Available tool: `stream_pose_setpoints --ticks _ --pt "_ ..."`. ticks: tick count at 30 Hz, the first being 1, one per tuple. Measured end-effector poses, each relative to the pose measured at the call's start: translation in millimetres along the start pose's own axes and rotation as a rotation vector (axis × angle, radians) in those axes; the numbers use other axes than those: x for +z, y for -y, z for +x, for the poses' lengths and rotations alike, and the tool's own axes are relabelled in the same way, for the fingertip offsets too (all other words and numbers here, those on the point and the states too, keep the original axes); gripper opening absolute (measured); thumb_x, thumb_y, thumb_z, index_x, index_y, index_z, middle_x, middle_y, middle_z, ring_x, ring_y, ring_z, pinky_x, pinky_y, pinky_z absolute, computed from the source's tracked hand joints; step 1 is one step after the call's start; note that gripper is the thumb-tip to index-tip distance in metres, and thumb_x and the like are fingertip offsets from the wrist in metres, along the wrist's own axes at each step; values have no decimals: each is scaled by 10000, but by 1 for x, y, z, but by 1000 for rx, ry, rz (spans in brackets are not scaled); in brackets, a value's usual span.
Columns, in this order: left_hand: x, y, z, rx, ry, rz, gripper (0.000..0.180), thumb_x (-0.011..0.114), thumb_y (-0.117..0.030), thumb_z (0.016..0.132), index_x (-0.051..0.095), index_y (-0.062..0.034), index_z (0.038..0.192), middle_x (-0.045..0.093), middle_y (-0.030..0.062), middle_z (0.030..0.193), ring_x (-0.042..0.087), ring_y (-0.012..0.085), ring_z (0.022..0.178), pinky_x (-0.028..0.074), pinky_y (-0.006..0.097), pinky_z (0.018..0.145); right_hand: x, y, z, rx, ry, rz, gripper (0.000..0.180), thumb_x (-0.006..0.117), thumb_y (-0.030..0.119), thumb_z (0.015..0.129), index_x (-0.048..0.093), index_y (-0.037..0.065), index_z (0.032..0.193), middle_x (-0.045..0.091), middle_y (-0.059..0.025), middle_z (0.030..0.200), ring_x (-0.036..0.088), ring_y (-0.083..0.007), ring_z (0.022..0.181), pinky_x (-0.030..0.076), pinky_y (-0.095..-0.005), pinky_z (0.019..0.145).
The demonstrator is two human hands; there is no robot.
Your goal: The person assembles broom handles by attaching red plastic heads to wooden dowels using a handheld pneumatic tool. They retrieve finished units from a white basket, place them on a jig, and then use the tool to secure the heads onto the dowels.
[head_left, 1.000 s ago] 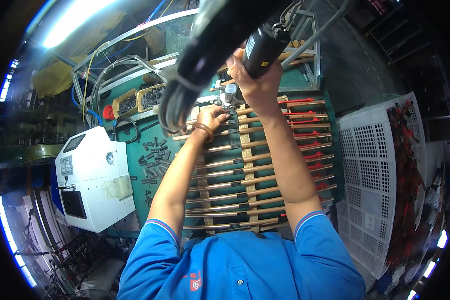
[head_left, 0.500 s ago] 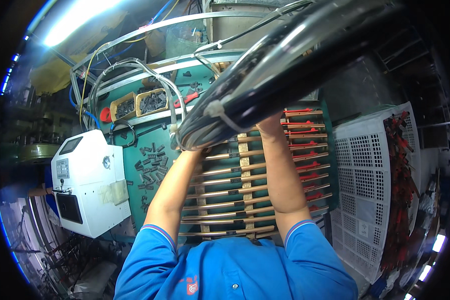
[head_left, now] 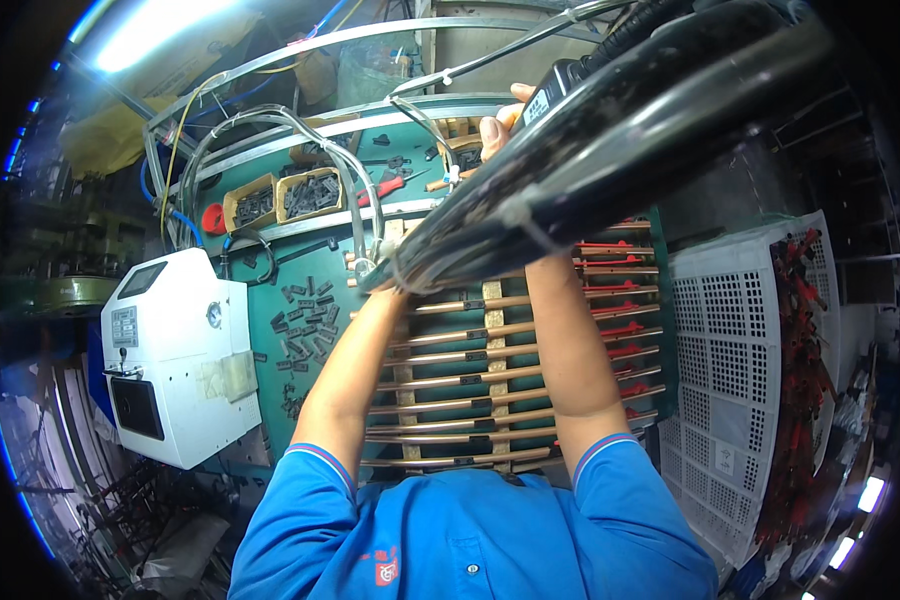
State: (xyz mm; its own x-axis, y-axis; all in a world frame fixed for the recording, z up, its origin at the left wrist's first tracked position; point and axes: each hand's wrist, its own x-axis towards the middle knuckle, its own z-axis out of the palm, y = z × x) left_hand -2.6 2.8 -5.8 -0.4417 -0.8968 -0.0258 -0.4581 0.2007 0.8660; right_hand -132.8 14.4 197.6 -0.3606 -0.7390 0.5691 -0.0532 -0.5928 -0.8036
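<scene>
One black hose hid my left hand, grip indeterminable; right hand held black tool; hose snagging risked displacing rods.

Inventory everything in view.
Rods: several, coppery, across table
End pieces: several, red, rods' right ends
Strips: two, tan, under rods
Table: one, green, centre
Loose pieces: many, black, left of rods
Open boxes: at least two, tan, far side
Machine: one, white, left
Crate: at least one, white, right
Hose bundle: one, black, foreground
Handheld tool: one, black, right hand
Lamp: one, white, upper left
Forearms: two, bare, over table
Right hand: one, bare, partly hidden
Left hand: hidden
Shirt: one, blue, bottom
</scene>
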Motion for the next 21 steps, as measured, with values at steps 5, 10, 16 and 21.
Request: stream_pose_setpoints --ticks 5,10,16,21 --pt "10 46 2 145 -80 18 238 732 -135 787 693 -20 991 679 80 782 635 111 623 508 267 591 9 -19 -12 -74 -42 -12 218 695 -45 752 540 26 889 572 11 716 523 -43 605 451 -195 570" --pt "0 5 0 48 -52 147 230 732 -228 780 719 -34 903 683 104 676 642 141 577 505 319 587 -8 -49 -27 -9 -65 -21 233 660 -52 683 525 42 849 541 25 670 522 -65 580 455 -213 573" --pt "17 44 3 -144 -54 49 304 697 -335 747 721 -93 929 675 157 793 652 299 756 505 390 720 1 -43 -33 19 -62 41 289 698 -14 697 540 36 933 577 26 755 521 -47 630 448 -194 599" --pt "21 34 6 -109 -38 13 307 680 -345 748 722 -98 924 672 170 819 655 327 791 506 401 739 -5 -38 -30 -21 -52 -60 357 729 22 703 546 15 1009 629 -10 860 577 -77 755 473 -220 717"
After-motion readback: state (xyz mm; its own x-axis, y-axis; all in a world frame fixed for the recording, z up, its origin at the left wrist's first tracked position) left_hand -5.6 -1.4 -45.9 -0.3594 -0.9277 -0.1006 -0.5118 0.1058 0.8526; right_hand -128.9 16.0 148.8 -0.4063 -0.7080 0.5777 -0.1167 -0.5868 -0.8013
